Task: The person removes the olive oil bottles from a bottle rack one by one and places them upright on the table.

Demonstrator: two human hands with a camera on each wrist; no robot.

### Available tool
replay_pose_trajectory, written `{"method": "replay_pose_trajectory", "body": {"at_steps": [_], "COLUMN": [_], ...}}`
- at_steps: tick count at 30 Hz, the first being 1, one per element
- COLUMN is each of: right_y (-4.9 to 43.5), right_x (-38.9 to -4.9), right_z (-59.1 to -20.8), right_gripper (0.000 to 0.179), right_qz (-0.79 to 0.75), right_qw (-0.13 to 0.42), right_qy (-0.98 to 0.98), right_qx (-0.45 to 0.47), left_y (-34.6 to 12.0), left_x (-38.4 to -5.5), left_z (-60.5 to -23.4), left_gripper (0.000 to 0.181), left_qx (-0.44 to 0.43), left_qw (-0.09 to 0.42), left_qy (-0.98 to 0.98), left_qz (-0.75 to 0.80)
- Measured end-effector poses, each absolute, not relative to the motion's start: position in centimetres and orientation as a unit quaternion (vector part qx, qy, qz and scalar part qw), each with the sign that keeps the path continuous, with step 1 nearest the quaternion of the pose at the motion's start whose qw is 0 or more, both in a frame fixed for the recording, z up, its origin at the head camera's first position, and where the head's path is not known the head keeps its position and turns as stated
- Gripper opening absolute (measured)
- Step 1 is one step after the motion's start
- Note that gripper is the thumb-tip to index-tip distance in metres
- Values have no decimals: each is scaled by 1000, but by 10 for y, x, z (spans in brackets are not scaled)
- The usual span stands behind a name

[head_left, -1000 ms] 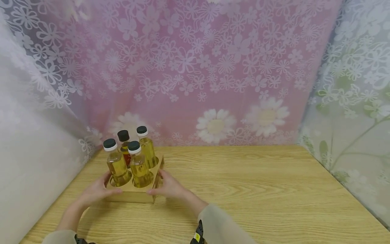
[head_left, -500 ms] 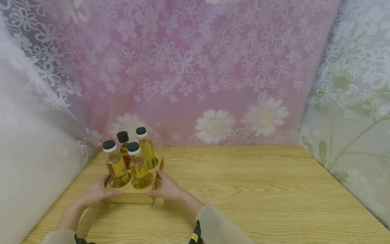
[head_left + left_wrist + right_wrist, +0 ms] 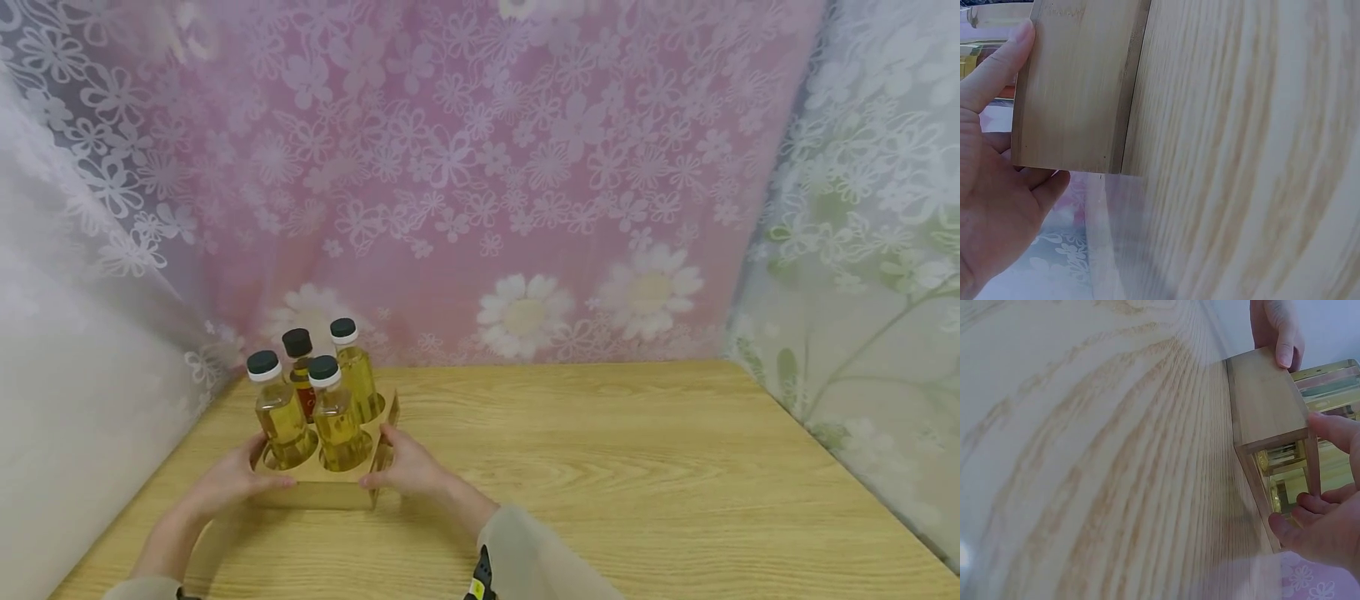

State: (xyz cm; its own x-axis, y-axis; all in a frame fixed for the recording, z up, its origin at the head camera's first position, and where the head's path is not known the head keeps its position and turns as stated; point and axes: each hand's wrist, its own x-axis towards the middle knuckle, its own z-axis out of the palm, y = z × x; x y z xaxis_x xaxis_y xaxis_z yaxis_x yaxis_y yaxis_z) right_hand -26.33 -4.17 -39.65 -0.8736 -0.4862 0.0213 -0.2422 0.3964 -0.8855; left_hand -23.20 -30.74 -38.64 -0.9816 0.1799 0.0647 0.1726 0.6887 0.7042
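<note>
A wooden bottle rack (image 3: 315, 496) stands on the table at the left, with round holes in its top board. In the holes sit several dark-capped bottles of yellow liquid, among them a front left bottle (image 3: 282, 421) and a back right bottle (image 3: 357, 379). Behind them is a bottle with a red label (image 3: 302, 385). My left hand (image 3: 228, 483) grips the rack's left front corner, thumb along the front board (image 3: 1079, 81). At the opposite corner my right hand (image 3: 412, 468) holds on, its fingers at the open side frame (image 3: 1277, 440) in the right wrist view.
The wood-grain table (image 3: 600, 467) stretches to the right of the rack. Pink flowered cloth (image 3: 480, 183) hangs along the back edge. White cloth walls close in the left side (image 3: 75, 375) and right side (image 3: 862, 292).
The whole head view has shifted slightly, with the scene sitting a little lower and further left. Both hands keep their grip on the rack, which shows no clear movement on the table.
</note>
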Motion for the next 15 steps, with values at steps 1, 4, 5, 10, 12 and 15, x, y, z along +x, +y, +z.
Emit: {"method": "replay_pose_trajectory", "body": {"at_steps": [1, 4, 5, 10, 12, 15], "right_y": [-42, -42, -42, -38, -36, -33], "right_x": [-263, -262, -262, -263, -264, -264], "right_z": [-397, -397, -397, -396, -396, -397], "right_gripper": [88, 88, 88, 86, 86, 87], "right_qz": [-506, -526, -531, -552, -553, -550], "right_qw": [123, 127, 128, 136, 136, 137], "right_qy": [825, 815, 812, 797, 795, 796], "right_qx": [-218, -209, -207, -205, -210, -211], "left_y": [-307, -306, -305, -303, -302, -299], "left_x": [-231, -229, -229, -228, -228, -227], "left_z": [-386, -387, -387, -387, -386, -386], "left_gripper": [95, 96, 96, 96, 95, 96], "left_qx": [94, 88, 87, 84, 84, 84], "left_qw": [5, 7, 8, 3, 3, 3], "left_qy": [918, 920, 921, 927, 928, 927], "left_qz": [384, 383, 380, 365, 364, 366]}}
